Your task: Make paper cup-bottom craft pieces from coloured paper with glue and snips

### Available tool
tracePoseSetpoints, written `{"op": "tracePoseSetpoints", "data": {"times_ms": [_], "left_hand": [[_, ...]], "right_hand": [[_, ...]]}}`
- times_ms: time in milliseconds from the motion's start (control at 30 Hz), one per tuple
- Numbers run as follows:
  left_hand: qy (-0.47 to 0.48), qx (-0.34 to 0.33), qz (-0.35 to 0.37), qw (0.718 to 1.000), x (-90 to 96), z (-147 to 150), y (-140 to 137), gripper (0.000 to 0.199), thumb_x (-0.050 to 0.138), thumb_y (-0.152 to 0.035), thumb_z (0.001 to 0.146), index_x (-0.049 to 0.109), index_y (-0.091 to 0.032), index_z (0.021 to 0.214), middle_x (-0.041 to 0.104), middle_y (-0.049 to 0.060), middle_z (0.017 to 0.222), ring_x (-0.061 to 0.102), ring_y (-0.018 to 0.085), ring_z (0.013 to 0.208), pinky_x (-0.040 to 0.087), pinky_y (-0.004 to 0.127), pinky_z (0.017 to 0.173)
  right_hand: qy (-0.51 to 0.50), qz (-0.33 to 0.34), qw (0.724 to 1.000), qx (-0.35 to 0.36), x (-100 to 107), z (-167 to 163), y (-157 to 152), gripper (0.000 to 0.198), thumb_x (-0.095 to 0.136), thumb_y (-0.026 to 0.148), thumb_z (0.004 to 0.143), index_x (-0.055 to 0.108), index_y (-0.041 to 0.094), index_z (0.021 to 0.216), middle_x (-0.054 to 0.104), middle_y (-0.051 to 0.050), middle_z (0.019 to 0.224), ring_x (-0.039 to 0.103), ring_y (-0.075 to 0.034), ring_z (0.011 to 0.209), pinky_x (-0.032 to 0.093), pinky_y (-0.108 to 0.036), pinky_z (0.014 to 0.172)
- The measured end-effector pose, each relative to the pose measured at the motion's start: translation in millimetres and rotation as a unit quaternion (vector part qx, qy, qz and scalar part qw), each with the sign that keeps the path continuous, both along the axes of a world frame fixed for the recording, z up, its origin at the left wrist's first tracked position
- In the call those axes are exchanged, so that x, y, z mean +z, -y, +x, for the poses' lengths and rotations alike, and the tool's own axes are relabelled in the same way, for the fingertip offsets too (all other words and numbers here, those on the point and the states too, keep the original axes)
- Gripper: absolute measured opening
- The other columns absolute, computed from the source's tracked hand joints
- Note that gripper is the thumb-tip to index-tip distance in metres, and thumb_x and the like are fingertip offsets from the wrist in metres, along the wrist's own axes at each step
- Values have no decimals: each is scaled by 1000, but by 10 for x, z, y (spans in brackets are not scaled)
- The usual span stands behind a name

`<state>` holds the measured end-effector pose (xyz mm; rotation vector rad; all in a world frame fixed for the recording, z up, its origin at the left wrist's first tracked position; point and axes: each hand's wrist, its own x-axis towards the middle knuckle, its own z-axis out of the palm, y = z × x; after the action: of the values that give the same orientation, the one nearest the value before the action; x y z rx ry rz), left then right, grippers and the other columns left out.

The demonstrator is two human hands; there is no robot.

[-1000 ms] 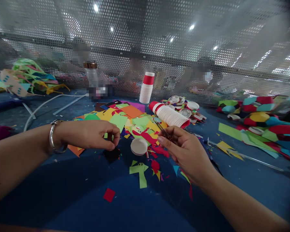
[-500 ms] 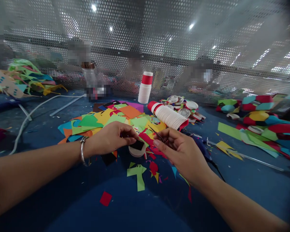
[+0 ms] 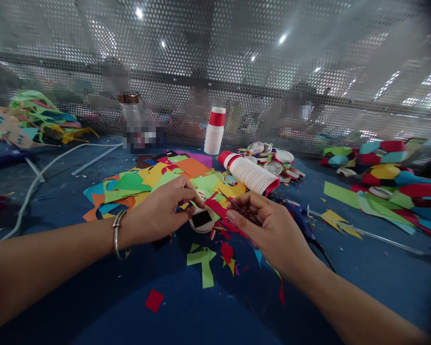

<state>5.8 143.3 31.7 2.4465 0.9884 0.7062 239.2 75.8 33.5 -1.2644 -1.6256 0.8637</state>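
Note:
A small black paper rectangle [image 3: 201, 218] lies on a round white cup base [image 3: 201, 230] at the centre. Just left of it is my left hand [image 3: 168, 208], wearing a silver bangle; its thumb and index finger are apart with nothing seen between them. My right hand [image 3: 260, 223] is closed around dark scissors [image 3: 233, 202], their thin blades pointing up and left. The scissor handles are mostly hidden by my fingers. Below the cup base lies a light green paper cutout [image 3: 205, 266] with small eye shapes, beside a red paper piece [image 3: 227, 251] and small scraps.
Coloured paper sheets [image 3: 158, 177] are heaped beyond my hands. One paper cup stack [image 3: 213, 139] stands upright; another cup stack [image 3: 253, 173] lies on its side. Cut cup bases [image 3: 273, 167] sit behind it. A glue gun [image 3: 303, 218] is right of my right hand. Paper crafts [image 3: 398, 182] fill the right side.
My left fingers have drawn back slightly left from the black paper, which now shows fully on the cup base. My right hand still holds the scissors in nearly the same place.

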Motion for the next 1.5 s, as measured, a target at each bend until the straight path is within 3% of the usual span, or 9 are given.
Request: {"op": "tracePoseSetpoints", "data": {"times_ms": [267, 467, 667, 800, 1167, 1367, 1500], "left_hand": [[-76, -45, 43, 995, 35, 1, 167, 23, 63, -43, 95, 75, -27, 107, 59, 5, 110, 56, 23, 107, 47, 38, 94], [-104, -8, 45, 994, 9, -18, 153, 36, 65, -53, 93, 69, -27, 118, 57, 6, 114, 56, 26, 108, 48, 42, 94], [-96, -6, 4, 995, 32, -24, 174, 25, 71, -37, 89, 69, -28, 112, 57, 3, 113, 56, 24, 111, 48, 37, 96], [-107, 12, -4, 994, 45, -27, 184, 33, 75, -42, 84, 67, -26, 111, 57, 4, 114, 55, 26, 111, 48, 40, 93], [-68, 8, 6, 998, 47, 1, 96, 20, 60, -39, 97, 67, -25, 109, 58, 4, 111, 55, 25, 110, 46, 40, 96], [-127, 24, -13, 992, 187, 50, 19, 27, 74, -43, 84, 72, -21, 100, 60, 8, 108, 55, 29, 107, 47, 41, 88], [-167, 0, -5, 986, 283, 148, 4, 21, 78, -37, 80, 76, -21, 94, 62, 8, 103, 55, 28, 104, 45, 39, 88]], "right_hand": [[15, -3, 1000, -9, 25, 30, 37, 16, 70, 35, 91, 66, 21, 95, 65, 1, 82, 59, -14, 73, 49, -28, 67], [16, -7, 1000, -6, 19, 38, 35, 16, 69, 36, 92, 66, 21, 97, 67, 0, 87, 62, -15, 76, 51, -29, 70], [24, -14, 1000, 7, 36, 23, 50, 11, 67, 33, 93, 66, 22, 96, 67, 0, 88, 62, -15, 77, 50, -29, 70], [29, -20, 999, 16, 39, 16, 57, 12, 67, 35, 95, 66, 23, 94, 65, 1, 85, 60, -15, 75, 48, -28, 67], [4, -24, 999, 27, 71, 15, 65, 13, 68, 35, 95, 66, 23, 96, 69, 0, 88, 65, -15, 81, 54, -27, 72], [13, -21, 999, 26, 57, 20, 56, 13, 68, 36, 95, 66, 23, 96, 69, -1, 90, 66, -16, 82, 54, -30, 74], [14, -21, 999, 27, 57, 29, 53, 14, 68, 37, 95, 66, 23, 96, 69, -1, 90, 65, -16, 81, 54, -30, 73]]}}
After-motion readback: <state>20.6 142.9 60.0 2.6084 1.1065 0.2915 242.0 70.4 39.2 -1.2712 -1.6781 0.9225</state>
